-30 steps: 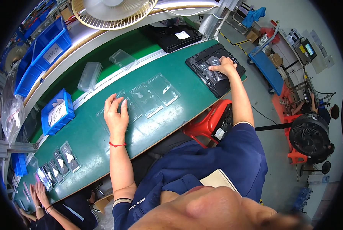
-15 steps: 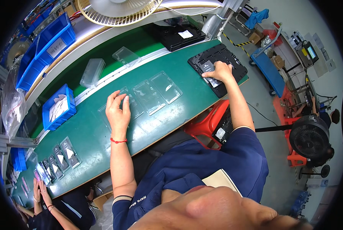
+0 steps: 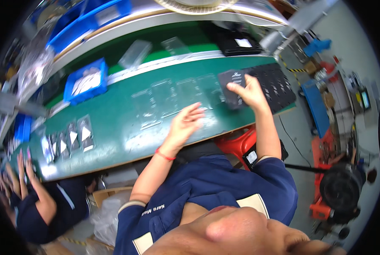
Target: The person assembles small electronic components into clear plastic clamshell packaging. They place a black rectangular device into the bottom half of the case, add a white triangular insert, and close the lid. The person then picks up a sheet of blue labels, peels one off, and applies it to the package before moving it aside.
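My right hand (image 3: pixel 253 91) holds a flat dark-grey pack (image 3: pixel 231 100), thumb on top, at the left edge of a black moulded tray (image 3: pixel 277 87). Light print shows on the pack; whether it is a single piece I cannot tell. My left hand (image 3: pixel 186 124), slightly blurred, hovers over the front of the green bench with fingers apart and nothing in them. Beyond it lies a row of clear plastic blister trays, among them one at the left end (image 3: pixel 144 111) and one in the middle (image 3: pixel 188 94).
Dark packs with white triangles (image 3: pixel 86 135) lie in clear trays on the left, near a co-worker's hands (image 3: pixel 26 165). A blue bin (image 3: pixel 88 80) of pale slips stands at the back. A red stool (image 3: pixel 236 142) is under the bench's front edge.
My right hand has lifted the dark pack off the black tray and brought it left to the tray's edge. My left hand has moved right, away from the clear trays. The view has shifted.
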{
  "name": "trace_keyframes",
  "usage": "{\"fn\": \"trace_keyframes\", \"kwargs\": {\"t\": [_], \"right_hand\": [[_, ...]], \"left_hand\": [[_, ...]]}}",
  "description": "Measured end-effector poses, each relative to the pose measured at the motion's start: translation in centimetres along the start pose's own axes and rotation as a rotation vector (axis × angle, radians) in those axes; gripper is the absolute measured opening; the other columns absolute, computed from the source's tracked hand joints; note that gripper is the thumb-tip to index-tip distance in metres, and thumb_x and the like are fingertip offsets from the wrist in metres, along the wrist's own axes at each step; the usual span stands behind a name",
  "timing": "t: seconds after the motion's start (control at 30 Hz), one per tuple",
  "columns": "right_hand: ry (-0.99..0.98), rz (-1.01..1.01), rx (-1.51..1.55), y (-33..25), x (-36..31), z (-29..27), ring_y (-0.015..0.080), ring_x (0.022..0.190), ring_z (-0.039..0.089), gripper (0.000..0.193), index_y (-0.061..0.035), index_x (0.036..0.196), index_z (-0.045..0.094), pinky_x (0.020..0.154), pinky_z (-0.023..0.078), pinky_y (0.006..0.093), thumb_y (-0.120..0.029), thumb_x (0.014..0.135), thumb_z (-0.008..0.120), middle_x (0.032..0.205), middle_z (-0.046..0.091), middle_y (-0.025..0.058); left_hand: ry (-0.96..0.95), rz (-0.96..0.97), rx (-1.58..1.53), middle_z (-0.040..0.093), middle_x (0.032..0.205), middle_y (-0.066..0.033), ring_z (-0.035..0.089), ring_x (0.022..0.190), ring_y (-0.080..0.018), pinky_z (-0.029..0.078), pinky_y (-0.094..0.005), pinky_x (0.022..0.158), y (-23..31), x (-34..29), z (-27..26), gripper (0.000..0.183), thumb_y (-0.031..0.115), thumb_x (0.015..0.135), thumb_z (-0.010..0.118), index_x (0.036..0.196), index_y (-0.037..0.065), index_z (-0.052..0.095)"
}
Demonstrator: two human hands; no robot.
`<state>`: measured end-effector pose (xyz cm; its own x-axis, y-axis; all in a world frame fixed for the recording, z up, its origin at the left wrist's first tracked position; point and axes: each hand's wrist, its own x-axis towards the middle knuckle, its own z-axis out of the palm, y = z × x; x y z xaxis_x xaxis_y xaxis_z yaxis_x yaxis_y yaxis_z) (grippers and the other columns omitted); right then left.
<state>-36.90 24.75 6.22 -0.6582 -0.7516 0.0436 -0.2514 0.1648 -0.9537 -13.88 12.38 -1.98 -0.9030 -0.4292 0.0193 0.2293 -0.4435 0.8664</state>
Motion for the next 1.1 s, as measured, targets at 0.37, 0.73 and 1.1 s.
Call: {"fn": "trace_keyframes", "kwargs": {"t": [0.37, 0.73, 1.1], "right_hand": [[-0.678, 0.133, 0.357, -1.0, 2.8, 15.9, 0.0121, 0.091, 0.064, 0.025, 0.0029, 0.114, 0.062, 0.081, 0.052, 0.0272, -0.008, 0.091, 0.063, 0.102, 0.069, 0.0078], [-0.175, -0.585, -0.741, -0.4, 5.2, 25.9, 0.0297, 0.092, 0.055, 0.044, -0.0073, 0.099, 0.064, 0.082, 0.037, 0.0406, -0.039, 0.072, 0.078, 0.091, 0.062, 0.0103], [-0.742, -0.207, -0.095, -1.4, 2.9, 20.9, 0.0095, 0.074, 0.062, 0.048, -0.0084, 0.127, 0.053, 0.067, 0.048, 0.0260, -0.008, 0.082, 0.071, 0.080, 0.065, 0.0038]], "left_hand": [[0.174, -0.033, -0.478, 0.057, 0.125, -0.0149, 0.060, 0.114, -0.0294, 0.055, -0.0485, 0.092, 3.2, -4.9, -3.7, 0.038, 0.008, 0.097, 0.052, 0.134, 0.003, 0.044], [0.411, 0.068, -0.389, 0.054, 0.130, -0.0211, 0.055, 0.121, -0.0325, 0.053, -0.0406, 0.097, 4.3, -9.6, -8.1, 0.037, 0.001, 0.094, 0.053, 0.130, -0.004, 0.045], [0.535, 0.015, -0.096, 0.065, 0.107, -0.0110, 0.067, 0.095, -0.0221, 0.062, -0.0335, 0.071, 3.5, -7.0, -6.9, 0.041, 0.001, 0.089, 0.063, 0.128, 0.001, 0.050]]}}
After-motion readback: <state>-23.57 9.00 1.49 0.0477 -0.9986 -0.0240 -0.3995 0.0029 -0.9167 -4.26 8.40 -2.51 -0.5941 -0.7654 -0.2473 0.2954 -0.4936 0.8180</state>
